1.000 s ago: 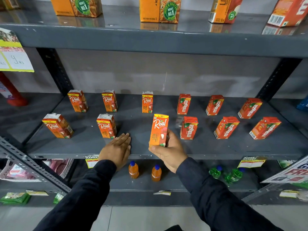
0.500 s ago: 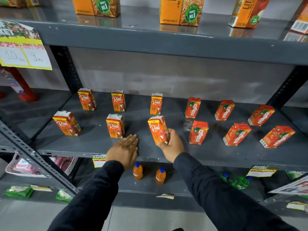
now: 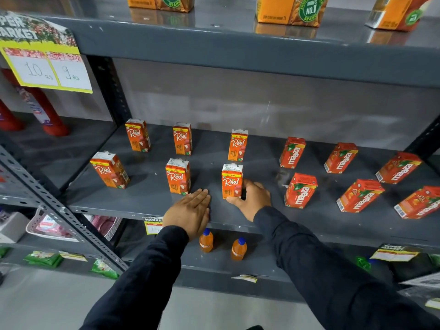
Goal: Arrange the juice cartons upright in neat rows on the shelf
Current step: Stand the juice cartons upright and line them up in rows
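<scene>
head view: maaza cartons point(image 3: 300, 190) stand right, a second real carton point(image 3: 178, 176) left. right hand point(image 3: 250, 198) fingers clasp the upright orange real carton point(image 3: 232, 181) at shelf point(image 3: 142, 198) front; left hand point(image 3: 189, 211) lies flat, fingers together.

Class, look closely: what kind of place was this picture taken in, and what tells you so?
Most likely a small supermarket or grocery shop: a handwritten price tag marked in rupees, grey metal shelves holding rows of juice cartons, and "Super Market" shelf labels.

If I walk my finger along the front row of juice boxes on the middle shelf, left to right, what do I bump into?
Real carton → Real carton → Real carton held by the right hand → Maaza carton → Maaza carton → Maaza carton.
</scene>
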